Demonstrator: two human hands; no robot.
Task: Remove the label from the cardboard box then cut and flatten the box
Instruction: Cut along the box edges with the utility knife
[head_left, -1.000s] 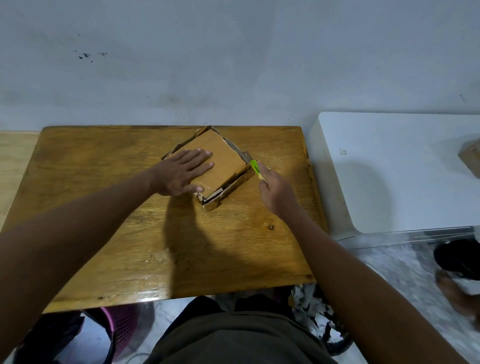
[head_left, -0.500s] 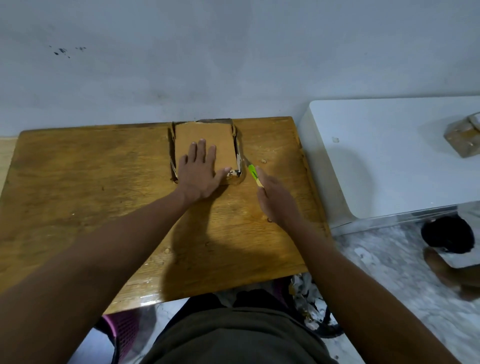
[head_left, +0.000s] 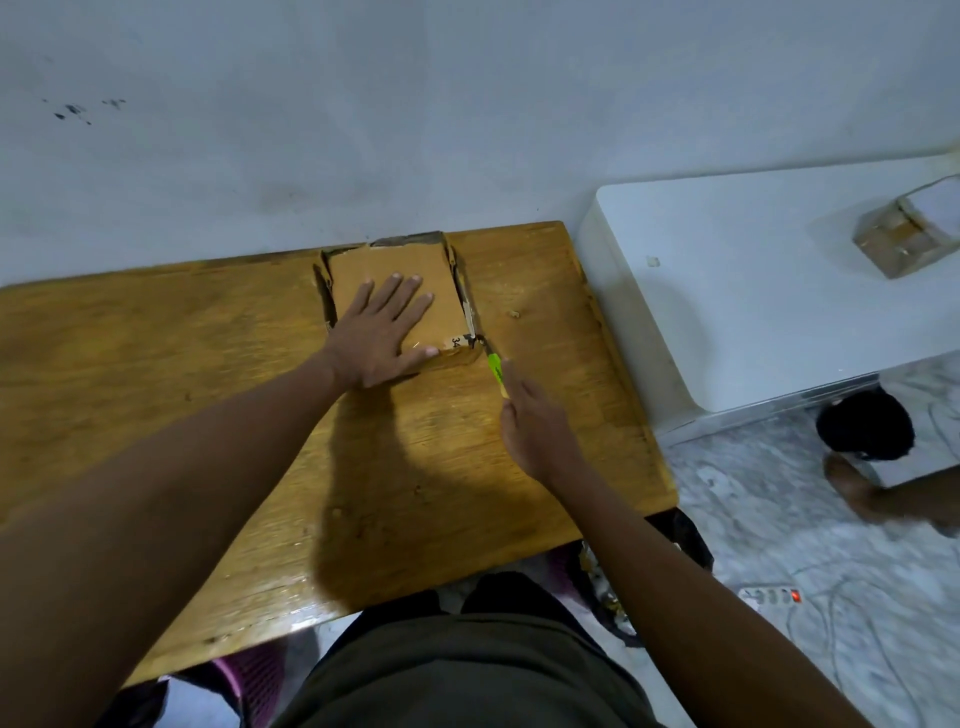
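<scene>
Cardboard box (head_left: 395, 270) lies at the far edge of the wooden worktop (head_left: 156, 364), close to the wall. The left hand (head_left: 387, 330) presses flat on it, fingers spread. The right hand (head_left: 535, 421) is closed around a green-handled knife (head_left: 493, 364), its tip touching the box's near right corner. A second box (head_left: 904, 236) sits well apart on a white surface (head_left: 727, 291).

A glossy honey-brown wooden table (head_left: 182, 374) stands against a pale grey, scuffed plaster wall (head_left: 363, 114), with a white rounded appliance top (head_left: 737, 291) just beside it and grey-veined marble floor (head_left: 779, 530) below.
</scene>
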